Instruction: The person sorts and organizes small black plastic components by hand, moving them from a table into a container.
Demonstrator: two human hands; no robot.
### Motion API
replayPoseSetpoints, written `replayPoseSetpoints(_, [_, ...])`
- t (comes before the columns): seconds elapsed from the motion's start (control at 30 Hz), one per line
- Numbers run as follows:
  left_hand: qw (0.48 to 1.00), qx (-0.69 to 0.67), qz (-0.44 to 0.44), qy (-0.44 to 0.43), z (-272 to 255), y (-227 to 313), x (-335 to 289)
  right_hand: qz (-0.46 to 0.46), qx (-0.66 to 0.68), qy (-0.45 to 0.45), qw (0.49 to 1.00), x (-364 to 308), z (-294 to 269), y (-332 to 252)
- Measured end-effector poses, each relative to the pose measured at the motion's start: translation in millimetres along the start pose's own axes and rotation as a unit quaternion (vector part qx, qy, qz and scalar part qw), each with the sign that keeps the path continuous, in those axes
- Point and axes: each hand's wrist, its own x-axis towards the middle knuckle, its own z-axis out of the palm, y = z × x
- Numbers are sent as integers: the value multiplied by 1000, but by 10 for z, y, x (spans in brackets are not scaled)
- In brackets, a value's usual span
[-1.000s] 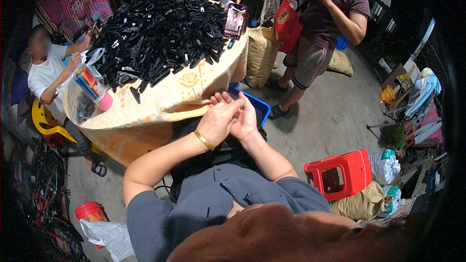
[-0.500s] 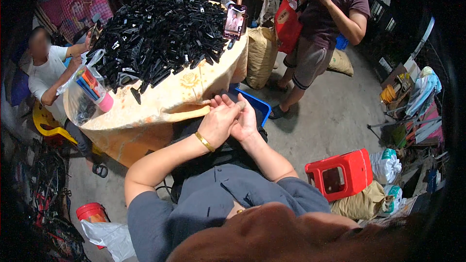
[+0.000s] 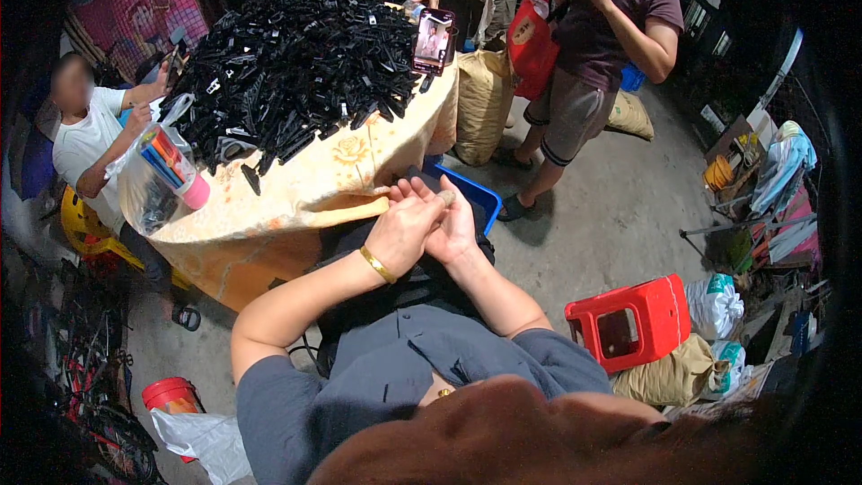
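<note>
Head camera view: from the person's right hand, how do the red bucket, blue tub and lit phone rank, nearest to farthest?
From the right hand:
1. Blue tub: just beyond, slightly right.
2. Lit phone: ahead, at the table edge.
3. Red bucket: the picture's lower left.

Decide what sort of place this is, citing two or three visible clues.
Probably an informal workspace, perhaps a yard: a cloth-covered table bears a heap of black pieces, and a bulging sack stands on the grey floor.
</note>
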Motion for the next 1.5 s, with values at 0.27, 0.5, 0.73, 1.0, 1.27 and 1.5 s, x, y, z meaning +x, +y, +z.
replayPoseSetpoints(0.27, [1000,0,4,-2,6,-12,-21,-3,1,6,1000,-4,-20,9])
replayPoseSetpoints(0.5, [1000,-1,13,-12,-2,-20,-34,-6,-2,-4,1000,-23,2,5])
replayPoseSetpoints(0.73, [999,5,27,-36,-6,-41,-54,-5,-3,6,1000,-23,-5,-2])
replayPoseSetpoints(1.0, [999,-2,26,-23,9,-11,-23,-8,-7,10,1000,-23,-21,-2])
replayPoseSetpoints(1.27, [1000,12,14,-24,-4,6,-18,-6,-12,24,1000,-26,15,1])
replayPoseSetpoints(1.5, [1000,7,21,-1,47,-44,-53,0,-20,13,1000,-27,16,3])
